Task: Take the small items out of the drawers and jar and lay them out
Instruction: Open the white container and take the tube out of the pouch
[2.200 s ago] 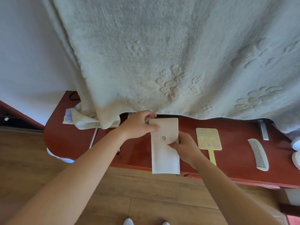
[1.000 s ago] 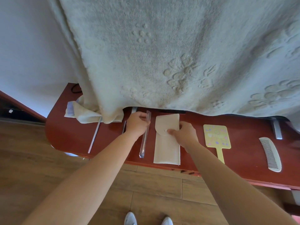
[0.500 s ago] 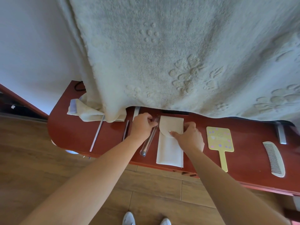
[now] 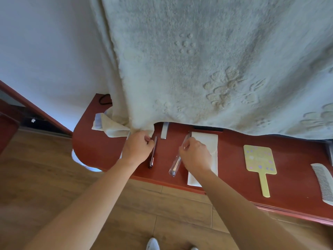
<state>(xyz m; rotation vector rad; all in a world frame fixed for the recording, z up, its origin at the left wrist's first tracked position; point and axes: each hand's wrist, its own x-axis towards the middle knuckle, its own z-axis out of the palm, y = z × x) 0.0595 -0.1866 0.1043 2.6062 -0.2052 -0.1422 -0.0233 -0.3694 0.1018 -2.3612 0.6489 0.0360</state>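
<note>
On the red-brown tabletop (image 4: 100, 147) lies a beige snap pouch (image 4: 209, 147), partly under my right hand (image 4: 195, 153). That hand pinches the upper part of a clear plastic tube (image 4: 175, 165) lying slanted just left of the pouch. My left hand (image 4: 137, 147) is closed around the top of a dark slim pen-like stick (image 4: 152, 157) resting on the table. A yellow hand mirror (image 4: 259, 162) and a white comb (image 4: 323, 184) lie further right.
A large cream towel (image 4: 207, 60) hangs over the back of the table and hides what stands behind it. A small silver bar (image 4: 164, 131) lies near its hem. A folded cloth (image 4: 108, 126) sits at the table's left. Wooden floor lies below the front edge.
The pouch was set down flat. My left hand left the clear tube and moved left onto the dark stick. My right hand shifted from the pouch flap to the tube.
</note>
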